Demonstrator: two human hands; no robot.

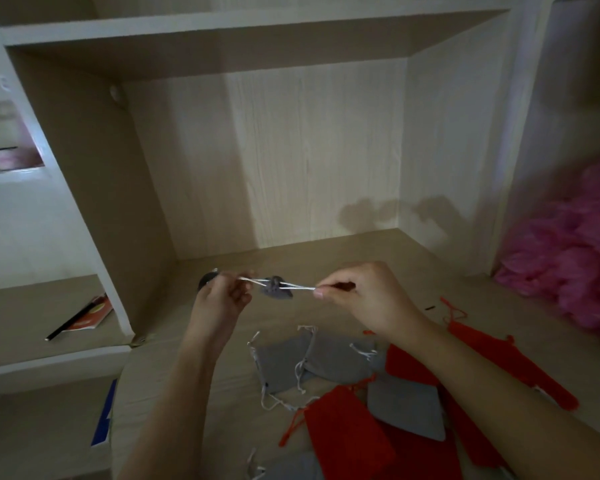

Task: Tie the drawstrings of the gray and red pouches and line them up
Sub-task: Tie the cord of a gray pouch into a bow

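Head view, the only one.

- A small gray pouch (pixel 276 289) hangs in the air between both hands, above the worktop (pixel 326 251). Its mouth is gathered into a tight bunch.
- The left hand (pixel 222 297) has its fingers curled and pinches one end of the white drawstring (pixel 300 287). The right hand (pixel 364 299) pinches the other end between thumb and forefinger. The cord runs taut out of both sides of the pouch.
- The other pouches lie unsorted on the worktop near the person. There is a loose heap of gray pouches (pixel 284 363) with slack cords, and red pouches (pixel 347 438) partly overlap them. No row is formed yet.
- Pink fluffy material (pixel 575 265) fills a side compartment at the right. A booklet (pixel 89 315) lies on a low shelf at the left.

Handling judgement:
- The pouch looks very light and limp, soft cloth with no stiffness. It will sag and swing from whatever holds it.
- The cord is thin and probably slides easily through the hem.
- The best hold is on the cord ends, close to the gathered mouth, so the knot seats tight against the cloth.
- Pulling evenly on both sides should keep the bunch centred.
- Breakage risk looks low. The main risk is the cord slipping from the fingertips.
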